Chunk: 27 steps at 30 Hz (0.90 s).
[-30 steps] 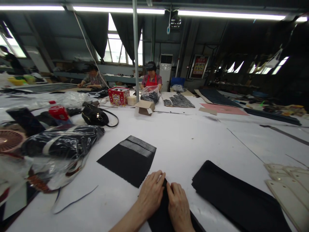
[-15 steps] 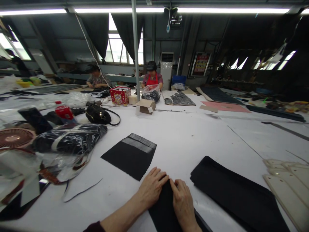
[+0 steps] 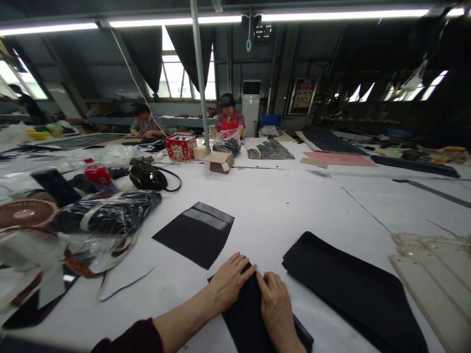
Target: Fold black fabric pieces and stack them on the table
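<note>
A narrow black fabric piece (image 3: pixel 246 318) lies on the white table in front of me, its near end cut off by the frame. My left hand (image 3: pixel 231 283) rests flat across its far part, fingers stretched out. From the other side my right hand (image 3: pixel 276 306) has its fingers curled at the fabric's far right edge, index finger near my left fingertips; how the thumb sits is hidden. A dark strip (image 3: pixel 303 334) shows beside my right wrist. Farther off lies a single black fabric piece (image 3: pixel 195 238) with a shiny grey band. To the right is a stack of black fabric pieces (image 3: pixel 349 289).
Cream-coloured flat templates (image 3: pixel 427 284) lie at the right edge. On the left are a plastic-wrapped black bundle (image 3: pixel 110 211), a pink fan (image 3: pixel 27 213), a red bottle (image 3: pixel 97 172) and a black handbag (image 3: pixel 147 175). A co-worker in a red apron (image 3: pixel 228 122) sits across the table.
The view has shifted slightly. A dark fabric corner now shows left of my left hand, and more black fabric shows beyond its fingers. Both hands stay at the fabric.
</note>
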{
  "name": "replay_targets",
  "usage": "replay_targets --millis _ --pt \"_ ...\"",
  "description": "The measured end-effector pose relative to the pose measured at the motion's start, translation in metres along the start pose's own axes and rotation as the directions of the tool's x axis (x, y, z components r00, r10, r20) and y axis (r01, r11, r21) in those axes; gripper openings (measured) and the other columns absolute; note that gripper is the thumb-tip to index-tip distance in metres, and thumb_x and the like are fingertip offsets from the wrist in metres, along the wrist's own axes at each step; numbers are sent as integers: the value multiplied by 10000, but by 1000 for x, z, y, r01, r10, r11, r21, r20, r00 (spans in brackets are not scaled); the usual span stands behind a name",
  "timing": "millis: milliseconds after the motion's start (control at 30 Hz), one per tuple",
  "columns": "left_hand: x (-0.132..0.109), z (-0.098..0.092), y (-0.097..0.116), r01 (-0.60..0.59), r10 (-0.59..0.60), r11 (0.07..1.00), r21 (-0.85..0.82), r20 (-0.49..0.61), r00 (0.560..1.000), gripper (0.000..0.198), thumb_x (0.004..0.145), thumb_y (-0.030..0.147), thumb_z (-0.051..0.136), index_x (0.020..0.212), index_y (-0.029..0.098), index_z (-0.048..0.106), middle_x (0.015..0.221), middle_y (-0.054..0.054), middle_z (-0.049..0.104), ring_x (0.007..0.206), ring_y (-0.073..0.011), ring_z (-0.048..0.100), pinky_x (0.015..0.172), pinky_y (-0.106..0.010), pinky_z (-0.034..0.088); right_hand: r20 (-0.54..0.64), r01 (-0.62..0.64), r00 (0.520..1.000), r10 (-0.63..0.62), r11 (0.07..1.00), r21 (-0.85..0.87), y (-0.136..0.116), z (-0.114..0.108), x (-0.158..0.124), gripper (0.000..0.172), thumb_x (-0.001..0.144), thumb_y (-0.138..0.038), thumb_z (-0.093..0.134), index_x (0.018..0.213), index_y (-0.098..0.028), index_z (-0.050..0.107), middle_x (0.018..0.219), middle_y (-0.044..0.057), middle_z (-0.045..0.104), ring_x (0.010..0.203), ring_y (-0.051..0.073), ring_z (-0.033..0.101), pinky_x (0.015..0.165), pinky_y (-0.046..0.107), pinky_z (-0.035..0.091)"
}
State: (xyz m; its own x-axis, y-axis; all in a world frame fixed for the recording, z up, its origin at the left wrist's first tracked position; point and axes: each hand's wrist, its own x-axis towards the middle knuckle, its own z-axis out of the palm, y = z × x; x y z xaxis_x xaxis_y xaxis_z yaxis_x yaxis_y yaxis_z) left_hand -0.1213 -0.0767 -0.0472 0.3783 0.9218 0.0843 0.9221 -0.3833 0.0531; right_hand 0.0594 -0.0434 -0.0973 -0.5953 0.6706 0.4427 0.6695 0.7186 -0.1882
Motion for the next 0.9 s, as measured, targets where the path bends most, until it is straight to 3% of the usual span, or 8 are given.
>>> replay_targets --millis 300,400,500,733,900 --pt "7 -4 9 -46 45 999 4 2 999 452 892 154 432 1343 140 438 1258 -107 522 1234 -235 431 1135 -386 256 -13 -20 1000 21 998 58 7 -9 -16 398 869 -1 427 1214 -169 536 928 68 524 841 211 489 736 356 432" --pt "8 -3 12 -28 28 1000 -11 26 999 537 818 93 480 1350 145 430 1220 -103 533 1163 -239 471 1087 -380 330 -29 -33 999 36 996 81 9 -13 -21 394 867 5 419 1199 -163 550 930 72 527 841 210 489 739 355 433" --pt "7 -3 15 -34 34 999 0 25 999 645 782 54 498 1392 227 382 1247 -87 505 1141 -247 477 1042 -404 378 -37 -44 998 47 995 88 10 -18 -25 383 868 2 417 1189 -152 558 922 74 529 837 212 486 738 357 431" --pt "9 -2 21 -108 108 994 5 30 994 560 850 60 442 1388 209 385 1252 -84 500 1169 -241 456 1068 -401 358 -23 -68 997 71 990 122 14 -28 -34 328 882 -26 438 1136 -172 585 917 63 537 848 212 483 746 353 421" --pt "8 -1 25 -102 104 994 -39 61 993 713 777 9 466 1426 272 331 1271 -78 478 1149 -236 469 1009 -397 413 33 -103 995 99 981 162 17 -38 -43 296 895 -41 439 1111 -178 587 928 56 537 856 203 480 760 345 417"
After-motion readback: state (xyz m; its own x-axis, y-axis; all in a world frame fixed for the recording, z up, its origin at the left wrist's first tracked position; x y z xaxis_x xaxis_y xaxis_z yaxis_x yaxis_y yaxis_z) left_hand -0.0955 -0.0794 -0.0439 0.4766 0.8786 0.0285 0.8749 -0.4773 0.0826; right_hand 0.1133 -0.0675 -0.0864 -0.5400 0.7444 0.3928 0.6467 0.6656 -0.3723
